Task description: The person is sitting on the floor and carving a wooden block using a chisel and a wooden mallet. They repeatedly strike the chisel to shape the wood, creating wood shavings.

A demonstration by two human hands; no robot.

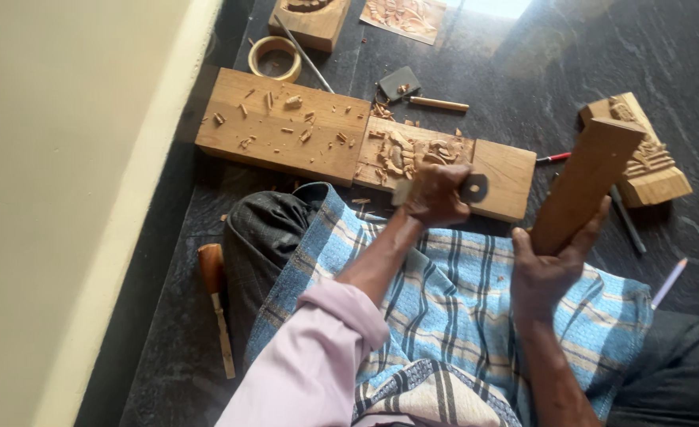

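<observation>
Checked blue cloth (460, 292) covers his lap; right hand (551, 273) grips a wooden mallet block (583, 186) raised at two o'clock, left hand (436, 194) clenches a chisel (472, 188) on the carved plank (412, 150) at twelve. Mid-carving, I'd say; a square strike comes next.

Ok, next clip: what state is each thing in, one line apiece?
Left hand: closed on a chisel, at the carving.
Right hand: gripping a wooden mallet block, raised.
Carved panel: partly carved, flat on the plank.
Plank: flat on the floor, strewn with chips.
Spare chisel: lying loose on the floor.
Tape roll: lying flat.
Pencil: lying on the floor.
</observation>
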